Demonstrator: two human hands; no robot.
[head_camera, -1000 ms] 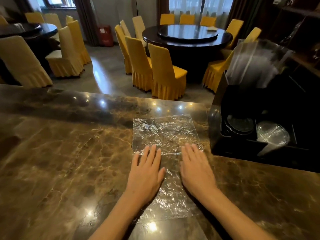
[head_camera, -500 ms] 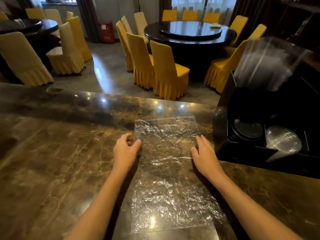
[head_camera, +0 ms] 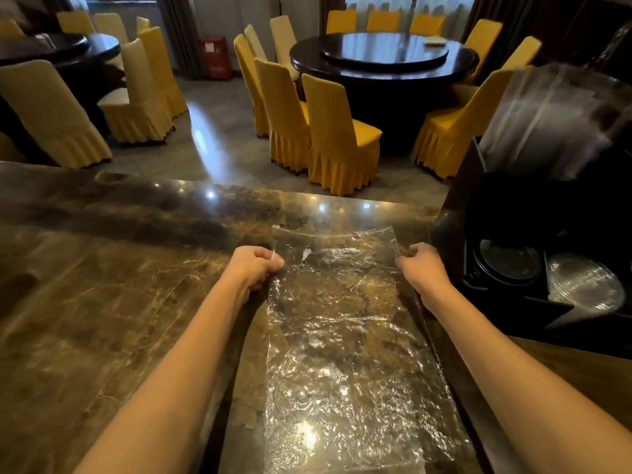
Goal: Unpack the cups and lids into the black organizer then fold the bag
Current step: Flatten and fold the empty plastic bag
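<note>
Head camera shows the crinkled clear plastic bag (head_camera: pixel 345 336) flat on the brown marble counter (head_camera: pixel 102 302), centre frame; left hand (head_camera: pixel 254 268) and right hand (head_camera: pixel 422 266) pinch its far side edges, probably to fold it. Black organizer (head_camera: pixel 513 319) sits right.

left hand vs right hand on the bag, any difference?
The left hand grips the bag at its left edge, away from the organizer. The right hand grips the right edge, right beside the organizer. Left knuckles face the camera; the right hand shows more of its back. Both are curled on the bag's far end, level with each other.
</note>
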